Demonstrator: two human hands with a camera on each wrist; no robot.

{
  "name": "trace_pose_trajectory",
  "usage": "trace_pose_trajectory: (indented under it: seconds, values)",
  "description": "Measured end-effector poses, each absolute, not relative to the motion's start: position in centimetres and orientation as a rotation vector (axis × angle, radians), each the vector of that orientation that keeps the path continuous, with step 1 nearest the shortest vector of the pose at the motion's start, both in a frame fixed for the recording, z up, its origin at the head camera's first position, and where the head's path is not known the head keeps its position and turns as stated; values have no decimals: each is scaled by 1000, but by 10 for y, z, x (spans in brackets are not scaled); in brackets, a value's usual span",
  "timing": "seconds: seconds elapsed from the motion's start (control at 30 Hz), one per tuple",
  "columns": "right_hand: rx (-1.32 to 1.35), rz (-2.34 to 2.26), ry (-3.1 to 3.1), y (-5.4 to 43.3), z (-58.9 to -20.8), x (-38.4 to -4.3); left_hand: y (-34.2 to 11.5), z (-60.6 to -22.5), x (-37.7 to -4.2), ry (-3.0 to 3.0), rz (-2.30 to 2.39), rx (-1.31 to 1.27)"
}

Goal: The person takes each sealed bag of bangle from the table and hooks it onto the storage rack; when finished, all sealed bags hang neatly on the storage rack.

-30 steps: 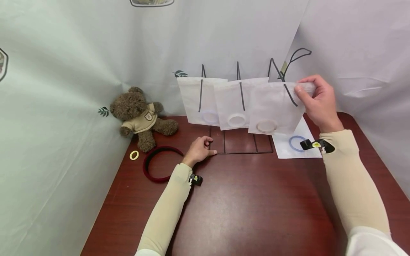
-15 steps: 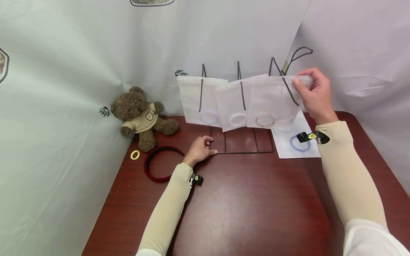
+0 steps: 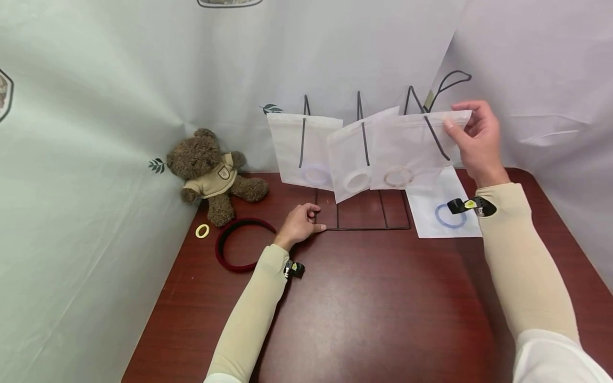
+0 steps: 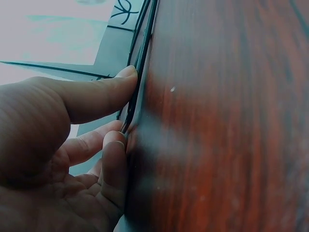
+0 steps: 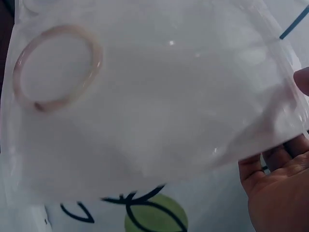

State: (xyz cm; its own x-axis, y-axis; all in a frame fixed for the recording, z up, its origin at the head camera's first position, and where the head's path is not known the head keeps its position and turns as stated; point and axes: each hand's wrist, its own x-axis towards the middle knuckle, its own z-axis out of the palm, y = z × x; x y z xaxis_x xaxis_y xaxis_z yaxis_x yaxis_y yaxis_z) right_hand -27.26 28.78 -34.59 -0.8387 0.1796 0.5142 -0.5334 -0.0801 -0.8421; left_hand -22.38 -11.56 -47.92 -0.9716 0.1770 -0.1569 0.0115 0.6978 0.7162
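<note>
A dark wire display rack stands on the table, with translucent zip bags hanging from its prongs. My left hand pinches the rack's front base wire at its left corner, thumb on one side and curled fingers on the other. My right hand pinches the top right corner of the right zip bag, which hangs on the right prong. A brownish bangle lies inside that bag. The middle bag holds a white ring and hangs tilted; the left bag holds a pale violet one.
Right of the rack, another bag with a blue ring lies flat on the table. At the left are a teddy bear, a dark red headband and a small yellow ring. White fabric walls enclose the table.
My right hand has lifted the right bag's corner a little, so the bag sits higher. The middle bag has tilted, its lower left corner dropping. My left hand has stayed on the rack.
</note>
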Motion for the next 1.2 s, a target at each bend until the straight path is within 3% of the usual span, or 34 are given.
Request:
trace_pose_trajectory:
  seconds: [0.23,0.6,0.97,1.2]
  values:
    - [337,2003,-1733,312,-368,-276,-115,-479,-224,2711,1123,152]
    - [-40,1727,-2301,368,-439,-299,-114,-483,-223,2698,1132,161]
    - [94,1560,-2953,389,-467,-300,-114,-485,-225,2715,1120,168]
    - [115,1122,-3148,403,-471,-292,-115,-481,-225,2715,1117,169]
